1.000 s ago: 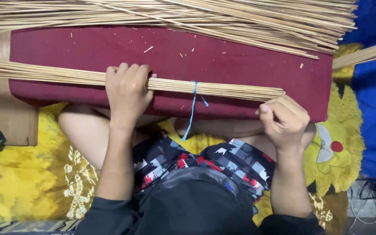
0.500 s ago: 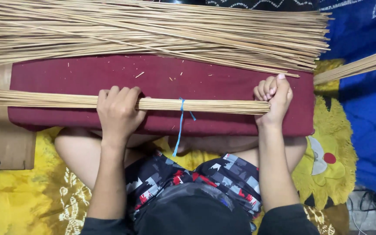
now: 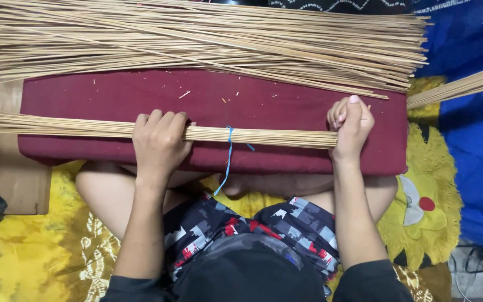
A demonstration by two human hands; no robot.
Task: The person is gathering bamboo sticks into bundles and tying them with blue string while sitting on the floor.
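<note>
**Colours and patterns**

Tan sticks (image 3: 264, 136) tied with a light blue string (image 3: 228, 151); dark red cushion (image 3: 286, 103); pale tan loose sticks (image 3: 197, 39); shorts (image 3: 252, 221) in a black, grey, white and red block pattern; yellow cloth (image 3: 40, 246) with white motifs; blue fabric (image 3: 470, 145).

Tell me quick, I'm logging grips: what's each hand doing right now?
Left hand: closed around the tied bundle of thin sticks, on the maroon cushion.
Right hand: fingers curled, pressed against the bundle's end; a full grip cannot be told.
</note>
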